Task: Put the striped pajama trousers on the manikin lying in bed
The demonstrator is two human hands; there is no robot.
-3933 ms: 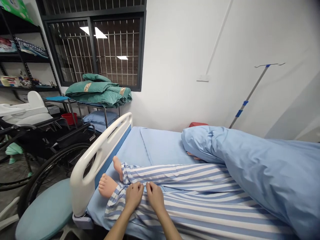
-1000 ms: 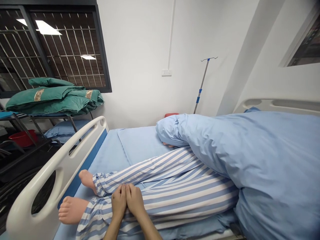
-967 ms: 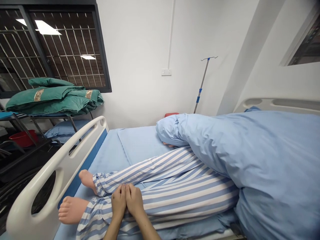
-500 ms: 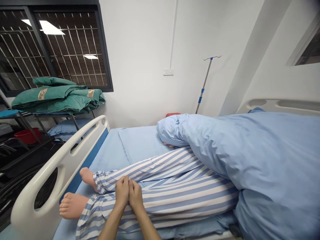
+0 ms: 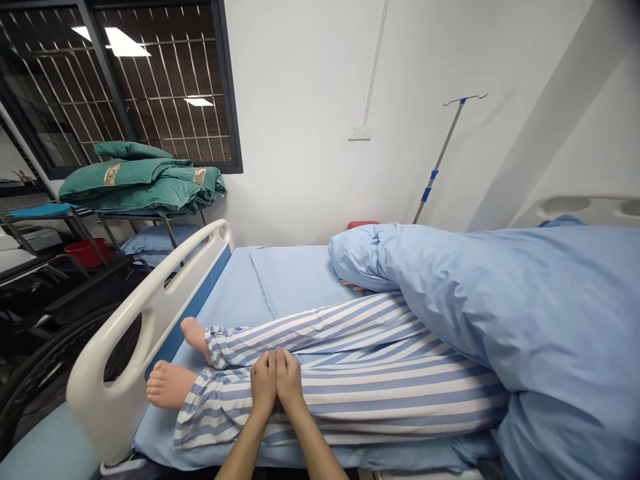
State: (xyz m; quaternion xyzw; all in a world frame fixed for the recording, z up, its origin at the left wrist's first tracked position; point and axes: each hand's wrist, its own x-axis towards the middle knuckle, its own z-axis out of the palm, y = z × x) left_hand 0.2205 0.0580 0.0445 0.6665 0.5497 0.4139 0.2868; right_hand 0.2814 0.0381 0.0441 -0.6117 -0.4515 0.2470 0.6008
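Left grip (image 5: 263, 383) and right grip (image 5: 289, 380) sit side by side, touching along their inner edges, both curled inward with knuckles up; whether any cloth is caught beneath the fingers, I cannot tell. They are over the nearer lower leg of striped trousers (image 5: 395, 393), blue and white, to the right of the white footboard (image 5: 153, 320). The trousers cover two legs stretched along the bed, their cuffs near the footboard and their upper part well away from it. Two bare feet poke from the cuffs just beside the footboard: the nearer foot (image 5: 171, 385) with toes upward, the farther foot (image 5: 194, 333) tilted over. A light blue sheet (image 5: 295, 273) runs rightward from the footboard. Well to its right, a bulky blue quilt (image 5: 500, 293) covers the upper trousers, with fingertips (image 5: 353, 287) showing under its edge. Behind the quilt, also well right of the footboard, a drip pole (image 5: 446, 143) leans. Left of the footboard are a wheelchair (image 5: 90, 293) and a red bucket (image 5: 86, 252); behind it, green bedding (image 5: 145, 185) lies piled.
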